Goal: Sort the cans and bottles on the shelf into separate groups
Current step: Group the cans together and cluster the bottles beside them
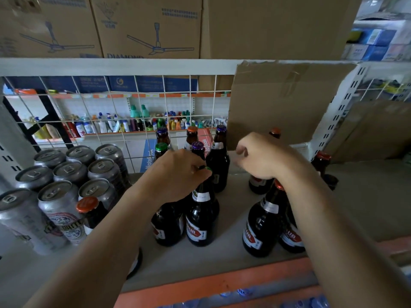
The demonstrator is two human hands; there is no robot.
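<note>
Left hand (178,174) is down on the green-capped bottle (200,225), fingers curled tight round its cap and neck, and that bottle stands upright in the middle of the shelf (355,207), toward the front, touching a dark neighbour on its left. Right behind it, a cluster of brown bottles (219,158) with purple, orange and green caps runs to the back edge. Over on the right, the right hand (264,156) hangs with fingers curled above a squat bottle (259,185); whether it actually has hold of the neck, I cannot tell. Under that forearm, two labelled bottles (262,230) stand side by side near the front edge, and two more sit further right toward the back. The left end of the shelf is all silver cans (69,172), packed upright in rows, with one orange-capped bottle (89,210) touching the group's front right. Behind everything is a white wire grid (111,103), a cardboard sheet (278,103) leaning at the back right, and fan boxes (151,27) above.
</note>
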